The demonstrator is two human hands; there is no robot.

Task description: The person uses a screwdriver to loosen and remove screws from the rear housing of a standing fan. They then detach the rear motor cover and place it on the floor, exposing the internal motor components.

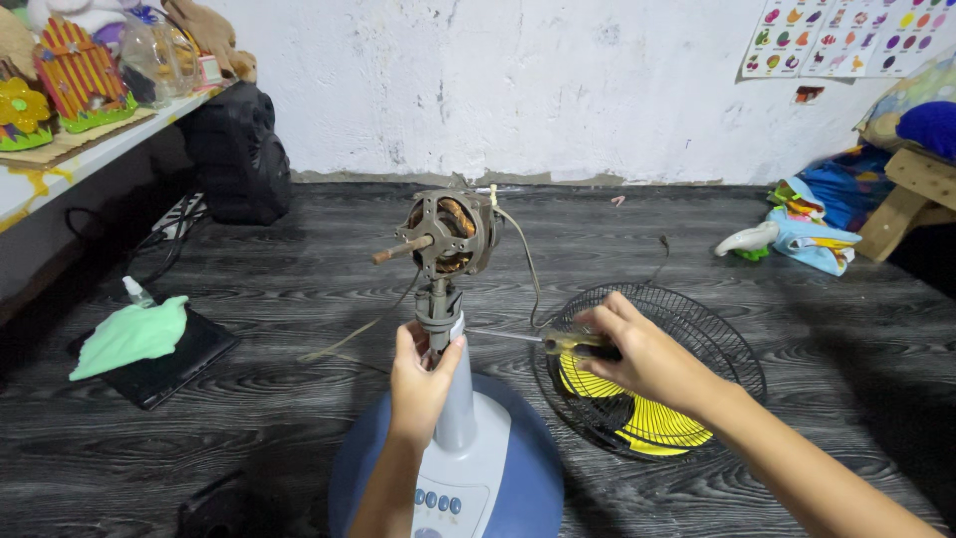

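Down front, the blue fan base [518,468] sits on the floor; left hand [420,374] wrapped tight round the neck [439,314] below the bare motor [450,234]. Right hand [642,354] clamps the screwdriver [528,339], tip at the neck: best kept level, with the stand braced.

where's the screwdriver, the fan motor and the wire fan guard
screwdriver [513,337]: head view, on its metal shaft, left of the right hand.
fan motor [450,232]: head view, on the exposed motor body atop the stand.
wire fan guard [719,344]: head view, on its dark wire mesh on the floor.
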